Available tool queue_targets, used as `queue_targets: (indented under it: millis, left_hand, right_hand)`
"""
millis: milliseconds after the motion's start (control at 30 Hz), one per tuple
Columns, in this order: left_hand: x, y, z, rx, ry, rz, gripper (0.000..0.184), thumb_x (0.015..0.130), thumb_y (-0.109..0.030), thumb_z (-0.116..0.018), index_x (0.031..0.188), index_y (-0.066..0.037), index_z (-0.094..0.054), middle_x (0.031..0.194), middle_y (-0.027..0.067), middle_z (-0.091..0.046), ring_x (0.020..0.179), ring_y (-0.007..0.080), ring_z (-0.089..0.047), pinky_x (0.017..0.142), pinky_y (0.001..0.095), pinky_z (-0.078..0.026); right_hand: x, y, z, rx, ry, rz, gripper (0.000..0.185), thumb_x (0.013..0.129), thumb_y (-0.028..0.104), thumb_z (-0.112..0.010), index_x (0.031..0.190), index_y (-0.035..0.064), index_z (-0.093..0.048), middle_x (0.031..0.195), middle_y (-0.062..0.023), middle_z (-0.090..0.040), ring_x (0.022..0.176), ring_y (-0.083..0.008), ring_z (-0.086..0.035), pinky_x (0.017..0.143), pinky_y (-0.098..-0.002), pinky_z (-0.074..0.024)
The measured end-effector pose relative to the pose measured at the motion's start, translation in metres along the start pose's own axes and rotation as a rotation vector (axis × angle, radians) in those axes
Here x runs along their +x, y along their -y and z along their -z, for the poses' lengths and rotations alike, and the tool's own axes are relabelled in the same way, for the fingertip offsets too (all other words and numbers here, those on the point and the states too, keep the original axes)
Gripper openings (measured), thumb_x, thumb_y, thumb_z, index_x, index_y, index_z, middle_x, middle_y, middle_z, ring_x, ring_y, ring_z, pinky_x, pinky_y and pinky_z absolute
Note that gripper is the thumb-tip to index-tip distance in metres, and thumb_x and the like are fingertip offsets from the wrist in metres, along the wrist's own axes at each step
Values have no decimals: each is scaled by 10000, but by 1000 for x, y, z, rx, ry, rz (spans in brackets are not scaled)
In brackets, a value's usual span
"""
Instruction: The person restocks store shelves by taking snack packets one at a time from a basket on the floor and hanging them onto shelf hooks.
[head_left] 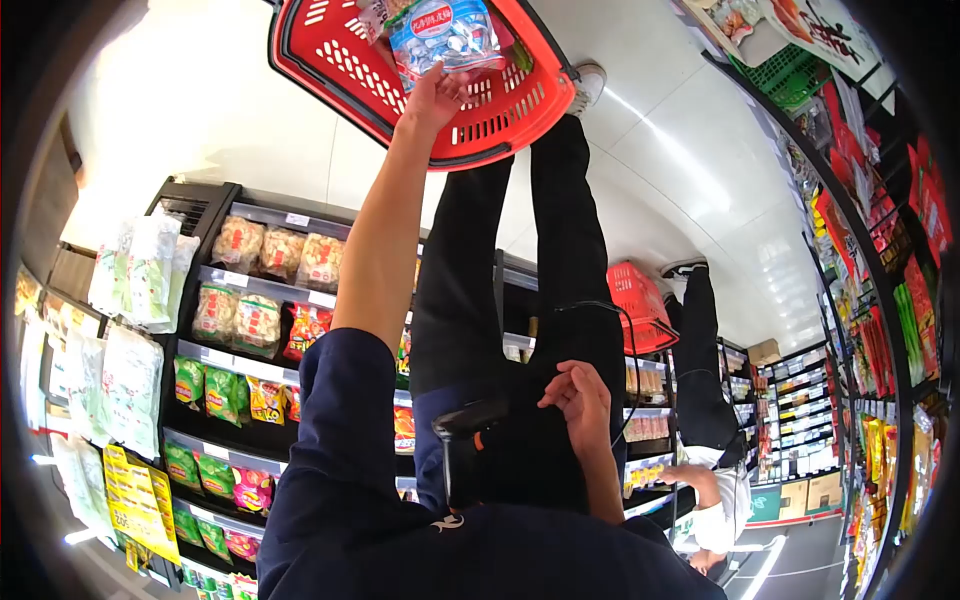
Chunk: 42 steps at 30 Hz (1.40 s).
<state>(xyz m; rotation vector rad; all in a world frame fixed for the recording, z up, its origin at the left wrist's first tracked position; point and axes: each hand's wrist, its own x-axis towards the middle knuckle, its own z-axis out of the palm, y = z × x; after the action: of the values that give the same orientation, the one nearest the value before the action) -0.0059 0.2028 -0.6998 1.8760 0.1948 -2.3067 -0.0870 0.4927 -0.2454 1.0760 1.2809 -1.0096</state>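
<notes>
Stretched far forward, my left hand (440,95) is over the red shopping basket (510,130), its fingers curled at the lower edge of a blue and white plastic packet (440,40). The packet lies in the basket with other packages, partly cut off by the frame's top. My right hand (578,395) is in front of my waist, fingers apart and loosely bent, with nothing in it. Beside it at my waist is a black object with an orange mark (470,430), whose kind I cannot make out.
Snack shelves (240,350) stand on the left, upside down in view. More goods racks (880,300) line the right. Behind, at the right, are another person (710,400) in black trousers and a second red basket (640,305). A thin black cable (630,350) loops beside my leg.
</notes>
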Motion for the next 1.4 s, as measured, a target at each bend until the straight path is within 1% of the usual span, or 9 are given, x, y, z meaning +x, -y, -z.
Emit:
queue_targets:
  millis: [333, 433, 567, 633, 700, 833, 1033, 1300, 1400]
  left_hand:
    - [11, -14, -6, 332, -215, -104, 215, 975, -220, -502, 1036, -21, -552, 871, 150, -658, 729, 262, -656, 546, 414, -536]
    - [-5, -9, -6, 499, -320, -162, 209, 914, -157, -535, 1074, -30, -577, 913, 129, -676, 786, 260, -668, 693, 410, -551]
    - [-24, -5, -13, 409, -359, -394, 194, 887, -55, -489, 1059, -10, -567, 836, 147, -686, 683, 281, -688, 544, 390, -540]
    - [-58, 1, -30, 393, -339, -484, 172, 855, -36, -433, 997, -19, -529, 693, 138, -604, 456, 229, -584, 328, 319, -419]
    - [-80, 4, -31, 434, -334, -580, 244, 821, 0, -382, 1015, -11, -529, 697, 141, -608, 452, 220, -573, 326, 321, -421]
    - [-115, 8, -33, 333, -351, -567, 212, 792, 11, -351, 825, 26, -560, 622, 114, -575, 415, 195, -525, 336, 312, -420]
    - [-161, 28, -46, 572, -372, -689, 196, 762, -74, -449, 767, 64, -589, 590, 128, -594, 439, 189, -559, 406, 316, -412]
    - [-205, 21, -34, 1133, -185, -667, 251, 758, -190, -562, 860, 24, -646, 670, 146, -662, 599, 245, -663, 510, 363, -507]
    - [-251, 16, -38, 1542, -165, -897, 294, 747, -250, -599, 928, -26, -655, 817, 170, -695, 696, 323, -684, 662, 420, -537]
  right_hand:
    - [2, 0, 25, 11, 14, -2, 272, 1010, 213, -424, 1096, -9, -557, 811, -121, -628, 713, -200, -622, 697, -357, -533]
    - [2, 3, 28, 0, 24, 6, 269, 1006, 215, -434, 1094, -7, -558, 812, -118, -629, 714, -201, -623, 698, -352, -533]
    - [5, 8, 38, 2, 65, 17, 261, 1001, 211, -445, 1095, -4, -558, 815, -112, -631, 711, -191, -623, 705, -347, -534]
    - [0, 14, 42, 98, 35, 9, 253, 996, 208, -456, 1094, 1, -562, 820, -102, -632, 723, -181, -622, 712, -347, -534]
    - [-11, 21, 41, 88, 49, 84, 251, 992, 209, -463, 1093, 4, -566, 822, -96, -633, 732, -179, -623, 716, -347, -534]
    - [-27, 38, 39, 79, 50, 241, 254, 963, 246, -513, 1083, 33, -581, 827, -58, -624, 771, -161, -614, 733, -344, -525]
    - [-64, 55, 19, 240, 130, 435, 263, 960, 234, -513, 1088, 14, -578, 832, -78, -633, 767, -177, -623, 744, -343, -529]
    - [-110, 16, -22, 414, 236, 604, 269, 943, 235, -525, 1099, 20, -567, 843, -86, -637, 777, -196, -630, 766, -359, -532]
    - [-124, -5, -37, 444, 311, 591, 256, 942, 205, -513, 1106, 15, -566, 855, -103, -645, 774, -210, -635, 772, -370, -536]
